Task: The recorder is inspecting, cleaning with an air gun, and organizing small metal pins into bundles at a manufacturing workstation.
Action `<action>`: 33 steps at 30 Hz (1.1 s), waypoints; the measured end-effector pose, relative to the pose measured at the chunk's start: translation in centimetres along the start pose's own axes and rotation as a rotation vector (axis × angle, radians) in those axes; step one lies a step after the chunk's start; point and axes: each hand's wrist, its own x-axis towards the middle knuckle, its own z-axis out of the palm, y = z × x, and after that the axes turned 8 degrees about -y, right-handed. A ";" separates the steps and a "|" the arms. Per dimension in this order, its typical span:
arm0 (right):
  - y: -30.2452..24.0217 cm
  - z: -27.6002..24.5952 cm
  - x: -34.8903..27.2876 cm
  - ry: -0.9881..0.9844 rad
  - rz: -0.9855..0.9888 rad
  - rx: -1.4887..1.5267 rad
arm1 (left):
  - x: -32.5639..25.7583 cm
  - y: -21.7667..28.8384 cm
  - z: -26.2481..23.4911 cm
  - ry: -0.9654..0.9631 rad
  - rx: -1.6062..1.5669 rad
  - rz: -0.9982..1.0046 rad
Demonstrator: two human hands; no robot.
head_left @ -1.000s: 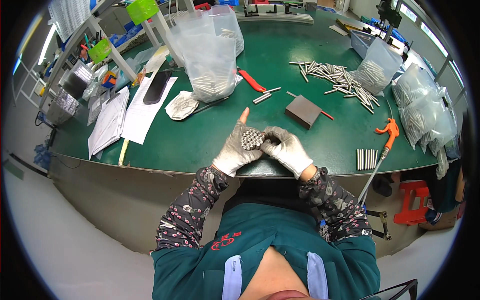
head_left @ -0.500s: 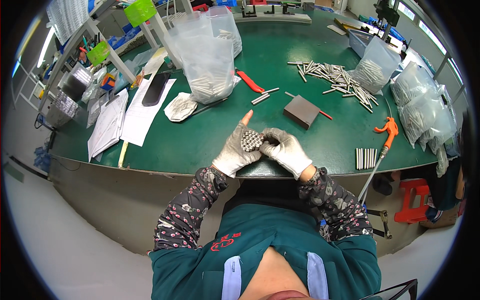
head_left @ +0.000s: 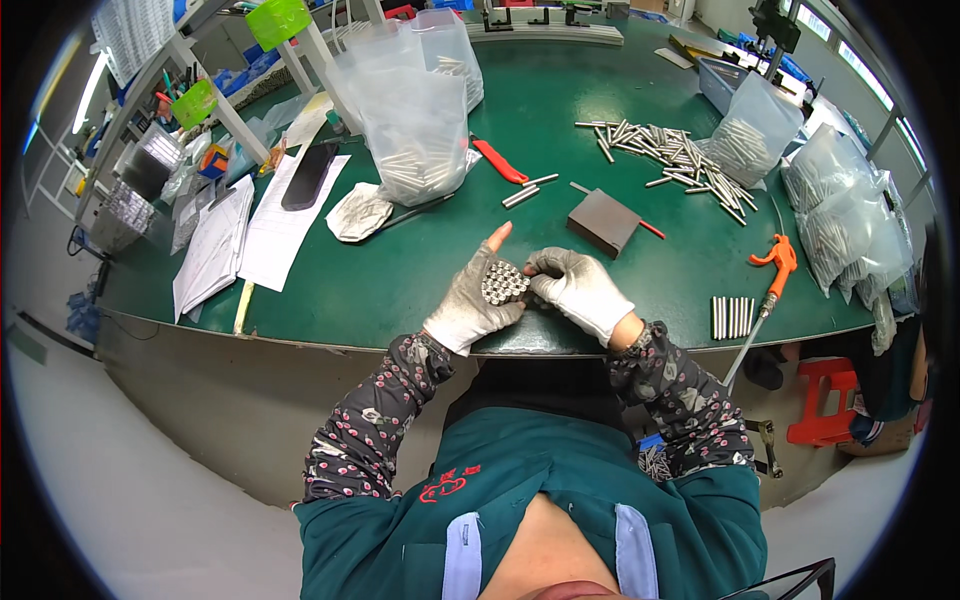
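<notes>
Left hand [head_left: 470, 305] and right hand [head_left: 580, 290], both gloved, close together at the front edge of the green tabletop [head_left: 400, 290]. The left is wrapped around one bundle of metal pins [head_left: 504, 283], ends upward; the right has its fingertips bent at the bundle's right side, and whether they pinch a pin cannot be told. The step in hand appears to be arranging or checking the gathered pins; the next move seems to call for a steady left grip, lest pins slip.

Counts: roughly twenty ends in the bundle, too small for certainty; about seven pins in a row of pins [head_left: 733, 318] at right; two loose pins [head_left: 521, 196] beyond the hands; one brown block [head_left: 604, 222]; one orange air gun [head_left: 778, 258]; one red-handled knife [head_left: 498, 161]; one phone [head_left: 310, 177]; one pin heap [head_left: 675, 155], uncountable.
</notes>
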 end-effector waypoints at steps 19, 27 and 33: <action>-0.5 0.7 0.6 0.211 -0.035 -0.183 | 0.0 0.3 0.1 -0.003 0.146 0.029; -2.5 0.0 2.2 0.090 -0.024 -0.618 | 0.0 0.6 0.2 0.043 0.219 0.006; -3.4 -0.4 2.5 0.014 -0.082 -0.812 | 0.0 0.3 0.4 0.057 0.192 -0.003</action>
